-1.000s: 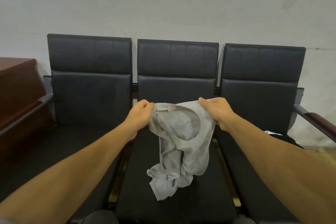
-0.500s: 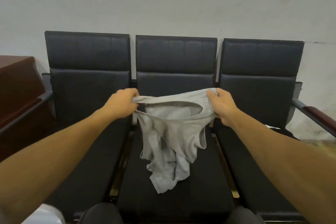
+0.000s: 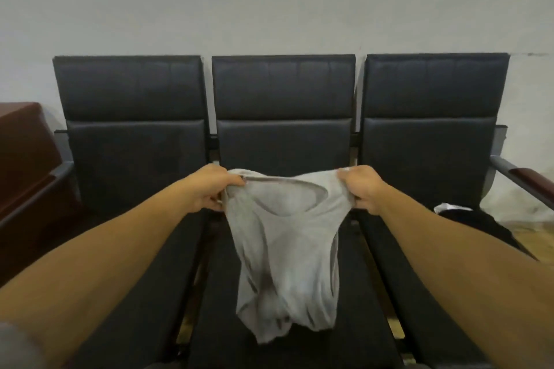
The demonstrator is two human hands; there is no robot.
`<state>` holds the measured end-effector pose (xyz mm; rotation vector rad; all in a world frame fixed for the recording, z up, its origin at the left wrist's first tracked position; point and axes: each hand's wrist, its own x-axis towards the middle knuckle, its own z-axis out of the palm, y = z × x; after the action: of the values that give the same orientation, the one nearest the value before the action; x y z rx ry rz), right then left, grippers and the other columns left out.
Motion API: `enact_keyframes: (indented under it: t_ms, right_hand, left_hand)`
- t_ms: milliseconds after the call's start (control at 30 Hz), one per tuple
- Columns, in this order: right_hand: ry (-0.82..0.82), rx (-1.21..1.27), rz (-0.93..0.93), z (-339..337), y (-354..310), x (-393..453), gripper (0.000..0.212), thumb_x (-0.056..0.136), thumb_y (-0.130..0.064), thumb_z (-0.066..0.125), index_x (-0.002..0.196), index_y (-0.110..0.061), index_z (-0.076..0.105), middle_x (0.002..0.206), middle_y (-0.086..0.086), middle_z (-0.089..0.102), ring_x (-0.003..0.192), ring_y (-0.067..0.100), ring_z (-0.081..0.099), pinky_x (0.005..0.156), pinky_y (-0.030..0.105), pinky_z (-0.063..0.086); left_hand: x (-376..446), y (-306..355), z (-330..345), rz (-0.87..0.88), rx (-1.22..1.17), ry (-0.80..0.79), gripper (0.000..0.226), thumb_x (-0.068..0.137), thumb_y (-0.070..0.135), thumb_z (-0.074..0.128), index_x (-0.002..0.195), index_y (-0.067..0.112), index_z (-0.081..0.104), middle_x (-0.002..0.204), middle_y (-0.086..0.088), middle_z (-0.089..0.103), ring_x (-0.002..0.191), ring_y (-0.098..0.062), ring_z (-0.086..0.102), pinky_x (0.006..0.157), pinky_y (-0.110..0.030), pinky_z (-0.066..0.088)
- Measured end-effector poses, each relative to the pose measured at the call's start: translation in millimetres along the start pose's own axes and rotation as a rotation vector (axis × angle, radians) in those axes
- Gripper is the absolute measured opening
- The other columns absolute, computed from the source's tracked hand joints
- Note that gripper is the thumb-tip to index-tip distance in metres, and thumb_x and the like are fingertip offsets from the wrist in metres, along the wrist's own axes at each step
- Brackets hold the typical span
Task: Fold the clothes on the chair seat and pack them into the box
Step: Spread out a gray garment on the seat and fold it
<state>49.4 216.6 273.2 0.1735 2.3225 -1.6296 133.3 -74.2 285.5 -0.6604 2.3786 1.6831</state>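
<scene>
A grey top [image 3: 287, 252] hangs in the air over the middle chair seat [image 3: 344, 338], neckline up. My left hand [image 3: 211, 187] grips its left shoulder and my right hand [image 3: 361, 189] grips its right shoulder, stretching the neck wide between them. The hem dangles just above the seat cushion. No box is in view.
Three joined black chairs stand against a pale wall. A dark garment with a white piece [image 3: 467, 219] lies on the right seat. A brown wooden cabinet [image 3: 21, 159] stands at the left. Armrests [image 3: 521, 177] jut out at both ends of the row.
Both hands have pulled further apart and spread the top wide. The bunched fabric has dropped open and now hangs flatter, and its hem has lifted off the seat.
</scene>
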Motion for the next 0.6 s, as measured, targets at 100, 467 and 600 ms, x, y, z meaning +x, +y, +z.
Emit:
enact_keyframes:
  t_ms: [100,467,600]
  right_hand:
    - [0.252,0.188,-0.287,-13,-62,16,0.028,0.104,-0.027,0.048,0.114,-0.006,0.065,0.111,0.022,0.065,0.096,0.024,0.061,0.077,0.036,0.049]
    - [0.396,0.057,-0.677,-54,-91,-41,0.027,0.102,-0.026,0.050,0.100,-0.006,0.067,0.084,0.001,0.062,0.075,0.009,0.057,0.071,0.030,0.050]
    - [0.171,-0.186,-0.548,-35,40,-66,0.025,0.100,-0.021,0.056,0.084,-0.007,0.069,0.073,-0.005,0.063,0.058,-0.007,0.054,0.056,0.013,0.042]
  left_hand:
    - [22,76,-17,0.311,-0.124,0.202,0.020,0.086,0.016,0.078,0.099,0.005,0.067,0.089,-0.012,0.065,0.083,-0.028,0.063,0.068,-0.038,0.052]
    - [-57,95,-37,0.707,-0.088,-0.077,0.017,0.085,0.030,0.080,0.088,0.017,0.069,0.073,0.004,0.065,0.065,-0.009,0.058,0.058,-0.021,0.046]
    - [-73,-38,0,0.474,0.063,-0.344,0.022,0.089,0.026,0.078,0.092,0.007,0.068,0.089,-0.008,0.069,0.081,-0.022,0.064,0.075,-0.036,0.054]
